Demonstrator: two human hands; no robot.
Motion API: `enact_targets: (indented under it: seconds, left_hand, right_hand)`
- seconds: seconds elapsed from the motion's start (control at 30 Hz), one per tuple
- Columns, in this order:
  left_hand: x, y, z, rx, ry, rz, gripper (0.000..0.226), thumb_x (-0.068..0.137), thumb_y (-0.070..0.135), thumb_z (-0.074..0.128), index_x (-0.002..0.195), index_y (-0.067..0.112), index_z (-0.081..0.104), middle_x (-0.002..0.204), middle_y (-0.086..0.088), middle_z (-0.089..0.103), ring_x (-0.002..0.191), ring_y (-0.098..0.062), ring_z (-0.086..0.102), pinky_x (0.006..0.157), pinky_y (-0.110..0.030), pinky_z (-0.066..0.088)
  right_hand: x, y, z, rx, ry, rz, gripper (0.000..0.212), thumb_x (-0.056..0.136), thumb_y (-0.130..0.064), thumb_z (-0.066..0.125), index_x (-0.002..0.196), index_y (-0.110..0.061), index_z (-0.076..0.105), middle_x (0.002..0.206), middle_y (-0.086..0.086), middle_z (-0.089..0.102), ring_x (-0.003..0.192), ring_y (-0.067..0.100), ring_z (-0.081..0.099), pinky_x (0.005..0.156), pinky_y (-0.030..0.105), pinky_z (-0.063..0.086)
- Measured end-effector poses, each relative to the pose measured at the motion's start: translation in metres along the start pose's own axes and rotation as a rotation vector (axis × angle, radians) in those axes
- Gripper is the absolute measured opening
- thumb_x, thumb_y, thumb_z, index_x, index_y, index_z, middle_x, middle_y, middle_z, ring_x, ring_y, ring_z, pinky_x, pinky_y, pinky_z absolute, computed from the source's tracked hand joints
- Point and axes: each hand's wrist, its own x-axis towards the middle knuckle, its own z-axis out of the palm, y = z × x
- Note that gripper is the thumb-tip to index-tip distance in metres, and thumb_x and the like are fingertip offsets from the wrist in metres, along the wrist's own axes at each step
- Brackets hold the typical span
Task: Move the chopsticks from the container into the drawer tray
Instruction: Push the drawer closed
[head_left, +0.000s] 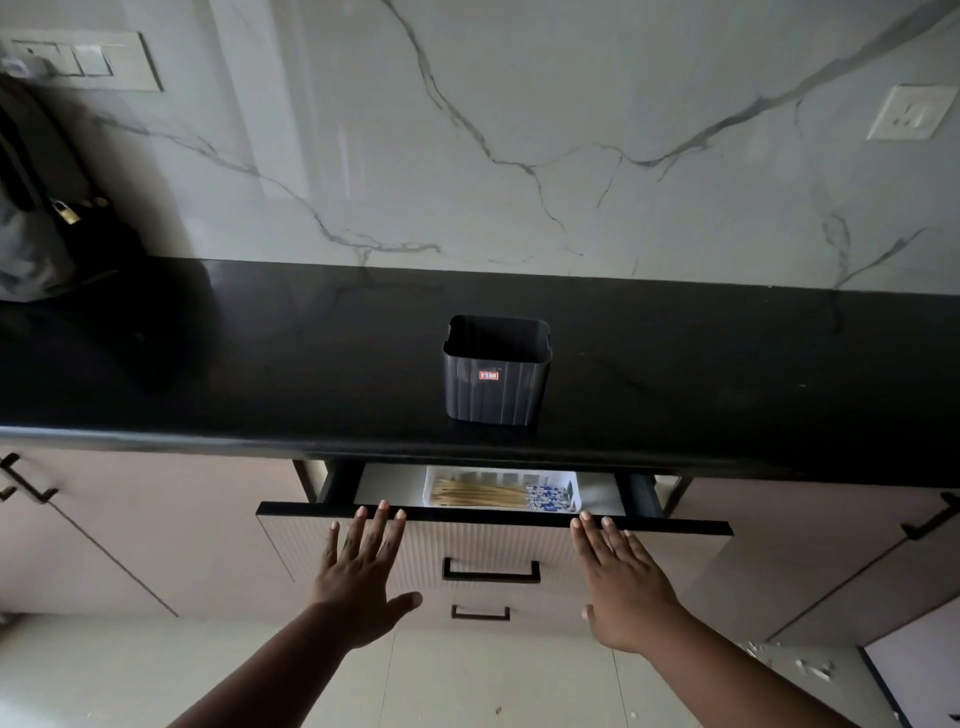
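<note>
A dark ribbed container (496, 382) with a small red label stands upright on the black countertop (260, 364); nothing shows inside it. Below, the drawer (493, 525) is pulled out only a little. In it a white tray (569, 480) holds several wooden chopsticks (483, 493) with blue-patterned ends, lying side by side. My left hand (363, 566) rests flat on the drawer front, fingers spread, fingertips at its top edge. My right hand (621, 577) lies flat on the drawer front further right, holding nothing.
A dark bag (47, 228) with a brass padlock sits at the counter's far left. The marble wall carries a switch plate (88, 60) and a socket (909, 111). Black handles (491, 571) are on the drawer fronts, with cabinet doors on both sides.
</note>
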Motion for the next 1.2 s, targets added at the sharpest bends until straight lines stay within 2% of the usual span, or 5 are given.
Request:
enact_targets:
  seconds: [0.17,0.47,0.77,0.93,1.2]
  left_hand:
    - [0.044,-0.011,-0.018,0.088,0.070,0.099,0.108,0.080,0.076,0.038,0.139,0.020,-0.033,0.152,-0.008,-0.033,0.137,-0.032,-0.033,0.109,-0.051,-0.027]
    - [0.078,-0.033,-0.018,0.099,0.221,0.413,0.148,0.047,0.067,0.079,0.150,0.009,-0.011,0.145,-0.010,0.048,0.128,-0.031,0.051,0.105,-0.050,0.040]
    - [0.092,-0.017,-0.006,0.033,0.125,0.225,0.158,0.038,0.058,0.088,0.149,0.010,-0.013,0.136,-0.009,0.057,0.120,-0.025,0.058,0.109,-0.043,0.023]
    - [0.083,-0.003,0.009,0.105,0.247,0.152,0.088,0.084,0.062,0.043,0.148,0.011,0.010,0.160,-0.009,-0.012,0.135,-0.034,0.040,0.114,-0.053,0.012]
    - [0.080,0.045,-0.031,-0.254,0.633,-0.044,0.058,0.089,0.066,0.026,0.127,0.028,0.046,0.130,0.001,0.044,0.115,-0.019,0.042,0.100,-0.038,0.025]
  right_hand:
    - [0.038,0.002,-0.023,-0.013,-0.003,0.072,0.090,0.096,-0.031,0.046,0.148,-0.014,-0.024,0.160,0.004,-0.022,0.149,0.028,-0.015,0.120,0.041,-0.006]
    - [0.065,0.003,-0.015,-0.069,0.031,0.074,0.077,0.099,-0.024,0.037,0.150,-0.012,-0.020,0.160,0.005,-0.024,0.148,0.024,-0.018,0.113,0.035,-0.021]
    - [0.086,0.030,0.002,0.004,0.040,-0.030,0.095,0.087,-0.022,0.060,0.149,-0.012,-0.012,0.159,0.004,-0.015,0.111,0.012,-0.064,0.101,0.033,-0.032]
    - [0.093,0.043,-0.004,-0.084,-0.157,-0.149,0.093,0.096,-0.023,0.044,0.137,-0.010,-0.039,0.159,0.001,-0.026,0.145,0.026,-0.028,0.101,0.035,-0.036]
    - [0.122,0.030,-0.129,0.548,-0.490,-0.221,0.048,0.079,-0.062,0.060,0.113,-0.029,0.066,0.114,-0.006,0.067,0.103,0.013,0.062,0.088,0.032,0.049]
